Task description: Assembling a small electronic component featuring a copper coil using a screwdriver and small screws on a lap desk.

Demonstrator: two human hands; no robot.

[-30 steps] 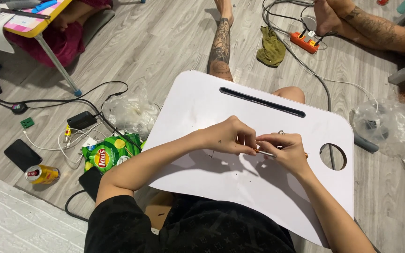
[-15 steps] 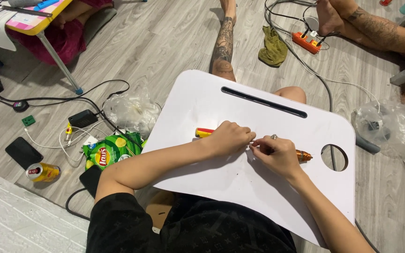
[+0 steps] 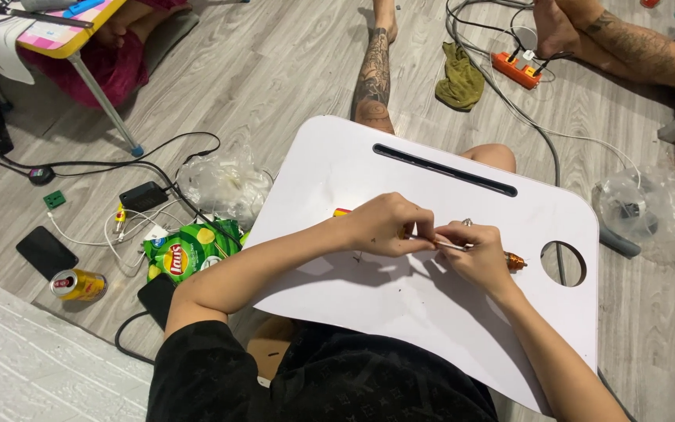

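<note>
Green crinkled snack bag (image 3: pixel 185 254) on grey wood-plank floor. Smooth white rounded bench (image 3: pixel 431 312). Left hand (image 3: pixel 384 225) curled, pinching a thin metal rod (image 3: pixel 447 244). Right hand (image 3: pixel 474 250) closed around a slim tool with a coppery tip (image 3: pixel 516 262), mid-bench.

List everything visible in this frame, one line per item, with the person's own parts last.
lap desk: 1, white, over the person's legs
thin tool: 1, orange-tipped, held between both hands
chip bag: 1, green, floor left of desk
drink can: 1, yellow and red, floor lower left
phone: 1, black, floor left
clear plastic bag: 1, floor by desk
power strip: 1, orange, floor top
rag: 1, olive, floor top
another person's leg: 1, tattooed, top right
left hand: on the tool
right hand: on the tool
</note>
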